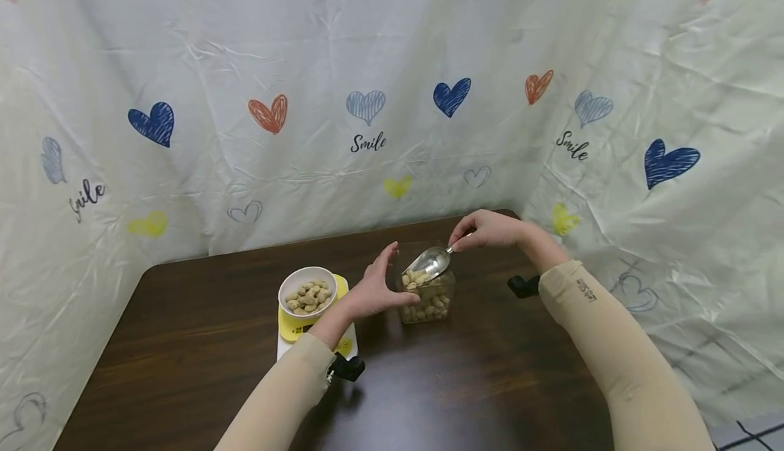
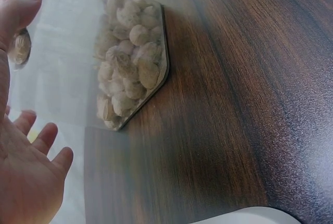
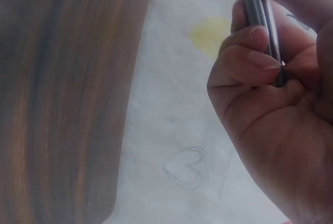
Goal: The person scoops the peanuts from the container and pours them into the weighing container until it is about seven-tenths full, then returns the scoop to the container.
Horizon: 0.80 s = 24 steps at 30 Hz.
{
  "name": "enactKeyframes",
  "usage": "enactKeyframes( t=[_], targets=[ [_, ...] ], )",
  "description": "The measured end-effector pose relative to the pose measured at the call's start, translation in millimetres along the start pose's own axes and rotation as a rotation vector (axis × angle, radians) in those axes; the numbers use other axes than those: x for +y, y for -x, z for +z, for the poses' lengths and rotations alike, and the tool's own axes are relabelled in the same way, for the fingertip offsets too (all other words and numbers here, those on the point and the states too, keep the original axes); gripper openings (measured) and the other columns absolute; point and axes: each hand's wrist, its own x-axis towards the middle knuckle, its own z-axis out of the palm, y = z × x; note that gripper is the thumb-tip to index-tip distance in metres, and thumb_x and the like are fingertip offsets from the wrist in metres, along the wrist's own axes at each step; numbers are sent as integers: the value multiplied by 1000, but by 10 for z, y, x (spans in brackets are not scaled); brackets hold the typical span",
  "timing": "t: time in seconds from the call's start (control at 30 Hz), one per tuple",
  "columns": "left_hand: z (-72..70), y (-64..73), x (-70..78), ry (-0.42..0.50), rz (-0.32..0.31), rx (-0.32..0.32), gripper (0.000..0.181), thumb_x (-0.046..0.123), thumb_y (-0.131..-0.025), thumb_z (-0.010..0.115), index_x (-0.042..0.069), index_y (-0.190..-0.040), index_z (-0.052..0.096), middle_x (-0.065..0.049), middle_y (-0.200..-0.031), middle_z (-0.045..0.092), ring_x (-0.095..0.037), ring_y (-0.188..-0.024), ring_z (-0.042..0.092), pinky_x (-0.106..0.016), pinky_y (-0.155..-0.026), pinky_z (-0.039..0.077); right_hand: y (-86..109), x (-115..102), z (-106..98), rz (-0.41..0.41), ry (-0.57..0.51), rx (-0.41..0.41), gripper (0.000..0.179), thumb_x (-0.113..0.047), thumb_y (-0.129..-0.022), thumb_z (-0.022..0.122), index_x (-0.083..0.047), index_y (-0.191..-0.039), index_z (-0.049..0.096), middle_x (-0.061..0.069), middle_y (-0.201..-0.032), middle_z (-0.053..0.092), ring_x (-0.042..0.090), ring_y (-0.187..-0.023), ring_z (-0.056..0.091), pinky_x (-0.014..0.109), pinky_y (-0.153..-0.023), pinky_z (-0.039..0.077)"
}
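Observation:
A clear square container (image 1: 427, 309) of unshelled peanuts (image 2: 130, 57) stands on the table. My right hand (image 1: 493, 228) grips the handle of a metal scoop (image 1: 435, 260), whose bowl carries several peanuts at the container's mouth. In the right wrist view, curled fingers wrap the scoop's handle (image 3: 255, 10). My left hand (image 1: 373, 291) is spread at the container's left side, thumb across its near face and fingers extended toward the back. The left wrist view shows those fingers (image 2: 52, 143) nearly straight beside the clear wall.
Left of the container, a white bowl (image 1: 292, 279) of peanuts sits on a yellow and white kitchen scale (image 1: 286, 328), partly hidden by my left forearm. The dark wooden table (image 1: 202, 342) meets a heart-printed curtain (image 1: 318, 165) at the back and right.

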Motion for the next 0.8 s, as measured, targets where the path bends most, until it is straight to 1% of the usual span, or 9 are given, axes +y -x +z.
enactKeyframes(
  t=[0.07,0.2,0.27,0.33,0.43,0.5,0.53,0.63,0.8],
  targets=[
    [-3,-1,-3,0,-3,-1,118,47,-77,88,34,-164,9,3,-164,27,-27,-146,32,-53,-111,34,3,7,16,-4,3,15,21,-27,-93,78,-12,-109,78,2,-106,72,20,-93,63,41,-83,51],
    [-3,-6,-11,7,1,-9,118,48,-78,88,34,-164,8,1,-165,26,-31,-147,31,-55,-111,34,15,18,25,2,16,44,21,-24,-94,77,-11,-110,78,1,-107,72,21,-96,62,42,-84,51],
    [-1,-10,-13,8,4,-11,118,48,-78,87,33,-164,8,-1,-166,25,-33,-147,30,-56,-111,33,43,-41,19,10,22,50,21,-20,-95,76,-8,-111,77,4,-107,72,23,-96,62,41,-84,51],
    [3,-14,-15,6,1,-11,118,48,-78,87,34,-164,8,1,-166,25,-32,-147,30,-55,-111,33,78,-84,-4,1,27,48,21,-19,-96,74,-5,-112,77,4,-107,71,23,-97,62,41,-83,51],
    [4,-13,-9,2,-4,-11,118,48,-78,87,35,-164,8,3,-166,24,-31,-147,30,-55,-111,33,91,-76,-46,-2,26,43,22,-22,-96,74,-7,-111,77,5,-107,72,26,-98,62,42,-84,51],
    [3,-10,-6,1,-6,-12,118,48,-78,87,35,-164,7,3,-166,23,-30,-147,31,-55,-111,34,85,-7,-76,-6,20,42,23,-27,-95,75,-11,-111,77,2,-107,72,25,-98,63,42,-85,51],
    [2,-9,-4,0,-6,-13,118,48,-78,87,35,-164,7,2,-166,23,-30,-147,31,-56,-111,33,72,36,-83,6,15,49,23,-29,-95,76,-13,-111,78,1,-108,72,25,-98,63,42,-86,51],
    [-2,-9,-1,0,-2,-16,118,48,-79,87,34,-164,7,-1,-167,23,-31,-147,31,-56,-111,33,94,53,-102,9,13,48,24,-31,-95,76,-14,-112,78,1,-108,72,24,-98,64,41,-86,52],
    [-6,-8,2,0,2,-18,118,48,-79,86,34,-165,7,-4,-167,23,-33,-148,30,-57,-111,33,133,70,-114,15,14,60,25,-31,-96,75,-13,-114,78,2,-110,72,24,-98,64,47,-87,52]
  ],
)
